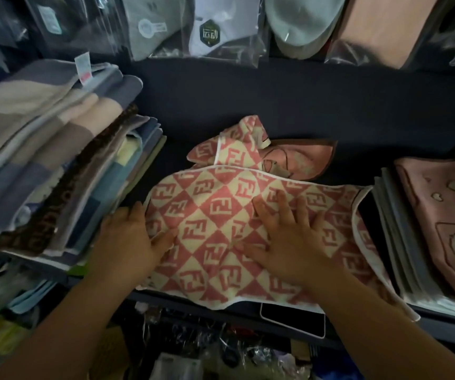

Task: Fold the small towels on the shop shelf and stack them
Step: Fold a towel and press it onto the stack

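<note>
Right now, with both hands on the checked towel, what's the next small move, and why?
Probably fold the left edge of the checked towel over to the right. It lies spread open on the shelf, the right hand presses flat on its middle, and the left hand sits at that left edge.

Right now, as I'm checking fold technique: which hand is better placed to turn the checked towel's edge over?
Left. The left hand is at the checked towel's left edge, thumb on top. The right hand lies flat on its middle, away from any edge, likelier to pin it.
</note>
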`<action>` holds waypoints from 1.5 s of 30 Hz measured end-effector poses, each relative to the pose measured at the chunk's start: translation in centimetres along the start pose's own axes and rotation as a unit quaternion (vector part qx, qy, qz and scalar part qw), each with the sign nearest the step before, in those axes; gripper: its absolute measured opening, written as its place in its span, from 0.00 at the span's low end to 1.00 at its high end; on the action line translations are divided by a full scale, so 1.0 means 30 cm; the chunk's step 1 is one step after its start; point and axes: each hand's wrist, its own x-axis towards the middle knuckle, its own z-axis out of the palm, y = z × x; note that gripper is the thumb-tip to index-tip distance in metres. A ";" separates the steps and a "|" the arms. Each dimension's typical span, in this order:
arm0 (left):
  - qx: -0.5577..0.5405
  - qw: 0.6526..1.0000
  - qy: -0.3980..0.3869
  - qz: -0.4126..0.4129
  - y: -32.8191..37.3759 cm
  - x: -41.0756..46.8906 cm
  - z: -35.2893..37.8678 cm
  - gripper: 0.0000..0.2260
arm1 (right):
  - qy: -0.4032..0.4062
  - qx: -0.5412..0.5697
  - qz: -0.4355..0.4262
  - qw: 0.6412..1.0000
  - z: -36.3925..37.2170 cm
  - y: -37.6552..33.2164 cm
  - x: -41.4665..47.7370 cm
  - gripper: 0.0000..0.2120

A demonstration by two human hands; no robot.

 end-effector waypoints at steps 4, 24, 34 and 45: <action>-0.126 0.991 -0.043 -0.029 0.019 0.021 -0.048 0.31 | 0.005 -0.019 -0.010 1.000 0.007 0.024 -0.017 0.47; -0.587 0.798 -0.016 -0.131 0.022 0.005 -0.120 0.05 | 0.035 -0.048 -0.121 0.991 -0.004 0.042 -0.052 0.47; -0.570 0.818 0.034 -0.066 0.027 0.071 -0.313 0.06 | -0.012 -0.030 -0.125 0.992 0.010 -0.142 0.105 0.49; -0.619 0.785 0.026 -0.006 0.092 0.029 -0.328 0.11 | -0.012 0.048 -0.160 0.986 -0.018 -0.198 0.111 0.42</action>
